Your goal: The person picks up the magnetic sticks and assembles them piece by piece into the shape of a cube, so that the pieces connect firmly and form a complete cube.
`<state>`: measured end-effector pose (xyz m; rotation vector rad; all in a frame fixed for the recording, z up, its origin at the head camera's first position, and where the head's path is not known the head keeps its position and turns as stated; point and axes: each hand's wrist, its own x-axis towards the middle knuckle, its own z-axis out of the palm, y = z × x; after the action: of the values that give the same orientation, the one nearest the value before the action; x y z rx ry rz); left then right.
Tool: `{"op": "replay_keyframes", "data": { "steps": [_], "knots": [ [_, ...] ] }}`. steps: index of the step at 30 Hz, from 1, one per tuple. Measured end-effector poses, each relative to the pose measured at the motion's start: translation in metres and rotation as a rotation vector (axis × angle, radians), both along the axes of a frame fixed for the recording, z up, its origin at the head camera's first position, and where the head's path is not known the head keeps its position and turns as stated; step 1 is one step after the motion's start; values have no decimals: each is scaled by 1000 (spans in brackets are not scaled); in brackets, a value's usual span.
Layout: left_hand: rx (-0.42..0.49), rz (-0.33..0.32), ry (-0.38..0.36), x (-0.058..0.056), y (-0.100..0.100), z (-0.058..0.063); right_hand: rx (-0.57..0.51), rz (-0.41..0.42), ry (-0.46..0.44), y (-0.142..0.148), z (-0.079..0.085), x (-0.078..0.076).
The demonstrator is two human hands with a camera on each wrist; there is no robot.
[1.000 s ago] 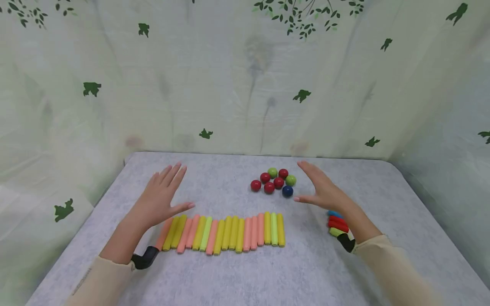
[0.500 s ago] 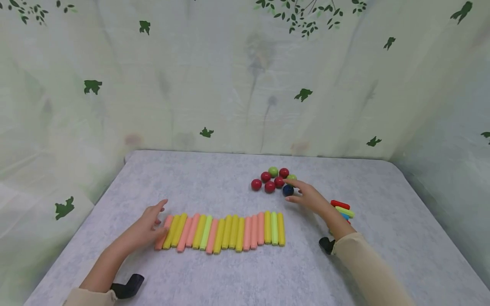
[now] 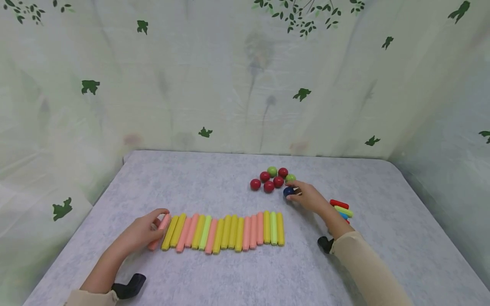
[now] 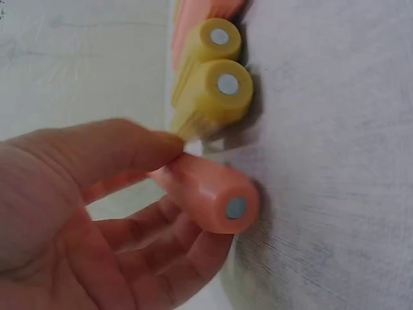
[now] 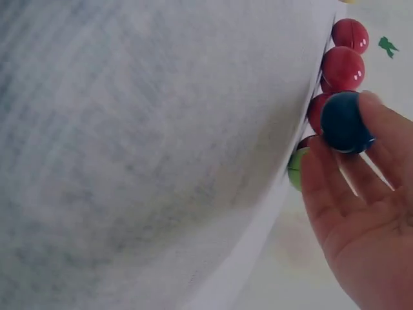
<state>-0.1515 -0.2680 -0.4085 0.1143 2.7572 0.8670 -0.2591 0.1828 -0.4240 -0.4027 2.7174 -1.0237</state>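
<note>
My left hand (image 3: 138, 235) pinches a pink magnetic rod (image 4: 213, 194) between thumb and fingers at the left end of a row of rods. A grey metal disc shows in the rod's near end, and a small gap separates it from the neighbouring yellow rod (image 4: 216, 93). The row holds pink, yellow and light green rods (image 3: 205, 233) side by side. At the back right, my right hand (image 3: 311, 199) holds a dark blue ball (image 5: 342, 121) between thumb and fingertips. Red balls (image 3: 269, 187) and green balls (image 3: 272, 171) cluster just beyond and left of it.
Shorter red, green and blue rods (image 3: 344, 211) lie to the right, partly behind my right forearm. The grey table (image 3: 214, 280) ends at a cloth backdrop (image 3: 226, 85) with leaf prints. A black wrist mount (image 3: 130, 287) sits below the left wrist.
The left hand came down and nearer, took hold of the leftmost pink rod and shifted it slightly left. The right hand moved left to the balls and closed its fingers on the blue one.
</note>
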Motion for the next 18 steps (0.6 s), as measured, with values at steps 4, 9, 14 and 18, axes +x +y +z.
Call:
{"op": "replay_keyframes", "data": {
  "steps": [4,9,14,18],
  "knots": [
    [49,8,230,-3,13,6,-210,-20,-28,-5,9,4],
    [177,-34,431,-6,50,15,-469,90,-31,-26,27,16],
    [309,-166,505,-11,90,19,-653,224,-39,-53,40,29],
    [363,-243,500,-14,113,18,-708,271,-39,-71,50,38]
  ]
}}
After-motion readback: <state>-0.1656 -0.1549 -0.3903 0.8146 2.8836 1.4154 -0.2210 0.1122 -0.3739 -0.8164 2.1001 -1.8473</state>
